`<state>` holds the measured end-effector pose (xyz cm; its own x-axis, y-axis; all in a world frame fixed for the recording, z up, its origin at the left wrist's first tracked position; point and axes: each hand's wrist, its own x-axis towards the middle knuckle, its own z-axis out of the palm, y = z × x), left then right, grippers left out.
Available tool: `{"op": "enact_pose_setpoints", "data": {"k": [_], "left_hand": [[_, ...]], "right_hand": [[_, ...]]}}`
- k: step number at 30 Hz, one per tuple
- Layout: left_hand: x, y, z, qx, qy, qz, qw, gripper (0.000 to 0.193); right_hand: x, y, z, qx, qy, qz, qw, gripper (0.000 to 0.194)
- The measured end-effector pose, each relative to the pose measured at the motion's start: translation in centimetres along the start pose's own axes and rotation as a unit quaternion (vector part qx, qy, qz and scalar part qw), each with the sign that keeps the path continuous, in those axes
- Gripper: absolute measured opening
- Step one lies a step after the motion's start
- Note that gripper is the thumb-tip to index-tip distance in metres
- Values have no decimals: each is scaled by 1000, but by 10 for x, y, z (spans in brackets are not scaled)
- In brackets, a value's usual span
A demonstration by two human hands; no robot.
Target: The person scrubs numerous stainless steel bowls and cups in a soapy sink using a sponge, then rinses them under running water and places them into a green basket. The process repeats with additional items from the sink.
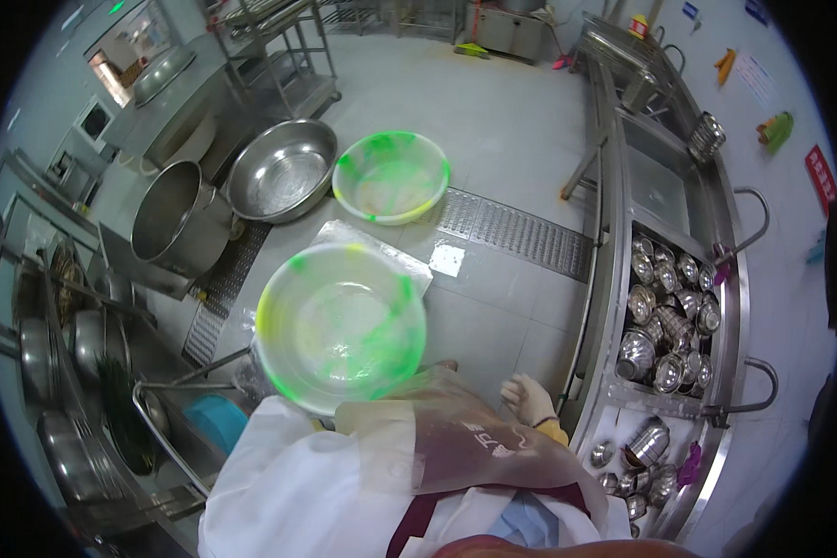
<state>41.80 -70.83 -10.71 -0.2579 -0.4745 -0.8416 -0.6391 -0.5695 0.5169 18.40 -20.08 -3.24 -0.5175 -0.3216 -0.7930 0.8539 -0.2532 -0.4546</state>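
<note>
My right hand [526,400], in a whitish knit glove with a yellow sleeve edge, hangs beside my apron near the sink frame. Nothing shows in it, and its fingers are too small to read clearly. My left hand is not in view; a white sleeve [268,436] reaches to the near rim of a large white plastic basin with green and yellow patches [342,328]. That basin is right in front of me, its inside wet and shiny. Beyond it on the floor stand a similar, smaller-looking basin [390,178] and a wide stainless steel basin [284,171], side by side.
A tall steel pot [181,220] stands at left. Metal bowls [669,321] fill a sink compartment at right, with more on the steel counter [607,425] nearer me. A perforated drain cover [523,234] crosses the tiled floor. A rack with steel pans [77,446] stands close on my left.
</note>
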Motion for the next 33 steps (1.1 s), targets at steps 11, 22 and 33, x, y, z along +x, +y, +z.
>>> {"op": "enact_pose_setpoints", "data": {"k": [11,22,33], "left_hand": [[95,155,138,420,-223,104,874,53],[40,199,389,568,-368,45,735,51],[-120,83,537,621,-542,104,556,49]], "right_hand": [[-67,127,-93,59,227,-8,972,52],[-106,148,-17,226,344,-162,897,47],[-252,120,-110,287,545,-297,730,39]]}}
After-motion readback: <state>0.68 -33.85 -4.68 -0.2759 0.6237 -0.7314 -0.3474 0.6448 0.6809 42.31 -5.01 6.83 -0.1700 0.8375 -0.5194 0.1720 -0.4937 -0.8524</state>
